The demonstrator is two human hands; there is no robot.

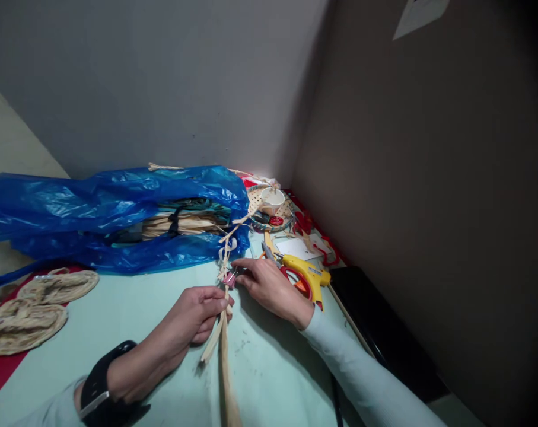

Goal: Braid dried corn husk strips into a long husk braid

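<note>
Braid (225, 256) runs away from the person between the two hands, a pink clip (229, 280) fastened on it. Upper end passes the blue bag (73, 198) toward the basket (290, 220); loose tails hang below the left hand (201, 313), one reaching the bottom edge of view. Left hand: narrow, thumb and fingers pinching the strands just below the clip; forearm angled in from lower left, watch (102, 376) on wrist. Right hand (271, 287): palm down, thumb and forefinger closed at the clip's wire handles, forearm from lower right. Straw bundle (188, 224) inside the bag. Cup (272, 197) in the basket. Scissors (311, 289) and yellow glue gun (311, 273) crowd just beyond the right hand. Sandals (57, 286) far left.
</note>
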